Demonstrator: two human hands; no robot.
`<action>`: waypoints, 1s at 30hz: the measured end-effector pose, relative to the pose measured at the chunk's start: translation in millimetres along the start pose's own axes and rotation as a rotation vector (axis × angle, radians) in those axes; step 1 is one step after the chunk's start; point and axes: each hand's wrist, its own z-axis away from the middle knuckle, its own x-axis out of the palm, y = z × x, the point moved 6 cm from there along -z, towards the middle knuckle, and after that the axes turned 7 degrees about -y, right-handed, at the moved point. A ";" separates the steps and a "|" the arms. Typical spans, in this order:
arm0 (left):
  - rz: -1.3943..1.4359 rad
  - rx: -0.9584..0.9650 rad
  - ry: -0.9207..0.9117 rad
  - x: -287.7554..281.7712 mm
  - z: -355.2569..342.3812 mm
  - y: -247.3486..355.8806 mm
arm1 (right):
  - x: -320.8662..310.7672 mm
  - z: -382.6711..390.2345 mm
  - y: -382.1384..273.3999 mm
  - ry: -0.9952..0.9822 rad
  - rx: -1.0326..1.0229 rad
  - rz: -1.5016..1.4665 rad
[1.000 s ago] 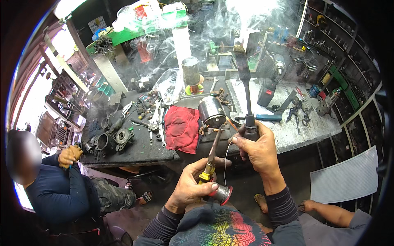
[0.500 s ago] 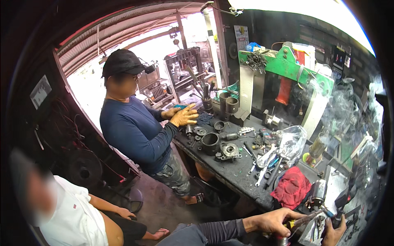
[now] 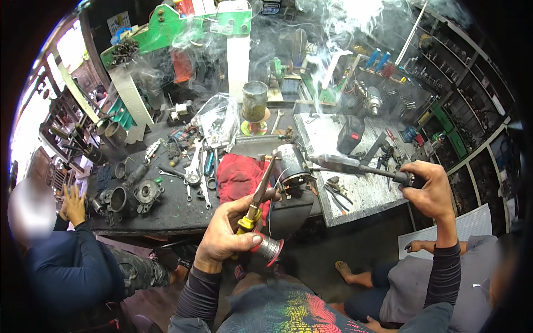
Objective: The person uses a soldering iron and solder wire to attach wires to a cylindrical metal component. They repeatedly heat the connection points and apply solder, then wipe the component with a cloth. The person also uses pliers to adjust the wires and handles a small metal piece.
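My left hand (image 3: 225, 236) is closed around yellow-handled long-nose pliers (image 3: 259, 197), their jaws pointing up, and also holds a spool of solder wire (image 3: 270, 249) with red rims. A strand of wire rises from the spool. In my right hand (image 3: 432, 191) is the dark handle of a soldering iron (image 3: 341, 164); its thick grey head points left, close to a shiny metal motor housing (image 3: 292, 161). Whether the head touches the housing, I cannot tell. The housing lies at the bench edge beside a red cloth (image 3: 239, 177).
Smoke drifts over the back of the bench. Pliers (image 3: 337, 201) and a black battery pack (image 3: 350, 135) lie on the metal-topped board (image 3: 366, 210). Wrenches (image 3: 194, 161) and engine parts (image 3: 147, 191) cover the left bench. One person (image 3: 72, 266) stands left, another (image 3: 438, 272) sits right.
My view has swung to the right. My hands have moved apart; the right one now holds the soldering iron out to the right, and the left has raised the pliers and spool.
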 end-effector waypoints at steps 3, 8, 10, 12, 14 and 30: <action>-0.036 -0.028 -0.045 2.0 -10.6 -4.5 | -4.7 -3.5 4.6 -0.020 -0.010 0.004; 0.024 0.012 -0.083 6.4 -25.5 -7.0 | -8.8 -10.2 12.8 -0.062 0.029 0.011; 0.049 0.021 -0.095 6.2 -29.4 -8.1 | -8.7 -14.9 10.6 -0.078 0.034 0.033; 0.062 0.005 -0.114 4.4 -31.5 -10.3 | -7.6 -18.3 7.3 -0.073 0.029 0.044; 0.047 -0.002 -0.116 1.5 -32.3 -12.1 | -7.3 -20.7 4.6 -0.075 0.025 0.067; 0.073 0.004 -0.144 -4.5 -32.7 -12.2 | -4.3 -24.7 -1.8 -0.062 -0.031 0.039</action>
